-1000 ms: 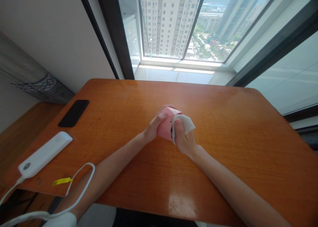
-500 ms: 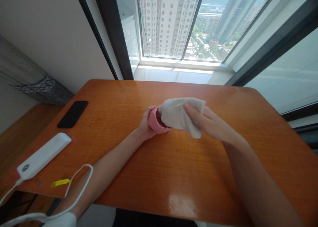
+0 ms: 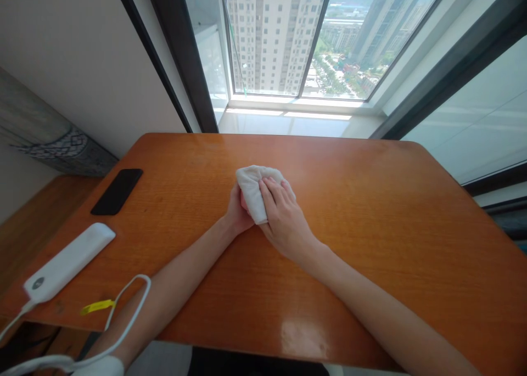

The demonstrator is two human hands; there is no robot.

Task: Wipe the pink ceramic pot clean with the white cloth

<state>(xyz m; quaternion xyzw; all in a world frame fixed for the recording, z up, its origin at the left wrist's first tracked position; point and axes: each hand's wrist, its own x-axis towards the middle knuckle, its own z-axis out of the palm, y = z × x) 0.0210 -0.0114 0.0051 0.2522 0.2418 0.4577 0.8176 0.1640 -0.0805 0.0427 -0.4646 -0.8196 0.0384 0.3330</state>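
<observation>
White cloth [image 3: 248, 188]: bunched, soft-edged, off-white, with shallow folds and a drooping lower corner. We find it near the middle of the worktop [image 3: 370, 228], held up between both hands. Taking the cloth as dial centre, we see a sliver of a pink object [image 3: 244, 202] at its 8 o'clock edge; the rest is covered, so we cannot tell its shape.

The right hand [image 3: 287, 222] comes in from 4 o'clock, its fingers lying side by side over the cloth and gripping it against the pink object. At 8 o'clock the left hand [image 3: 237, 211] is curled around the pink object; most of its fingers are hidden from us.

Worktop: orange-brown, wood-grained, glossy, rounded far corners. At 9 o'clock we log a flat black slab [image 3: 117, 192], rectangular; between 8 and 9, a smooth white bar [image 3: 69, 262] with a grey round spot; at 8, a yellow tag [image 3: 97, 307] on a white cable.
</observation>
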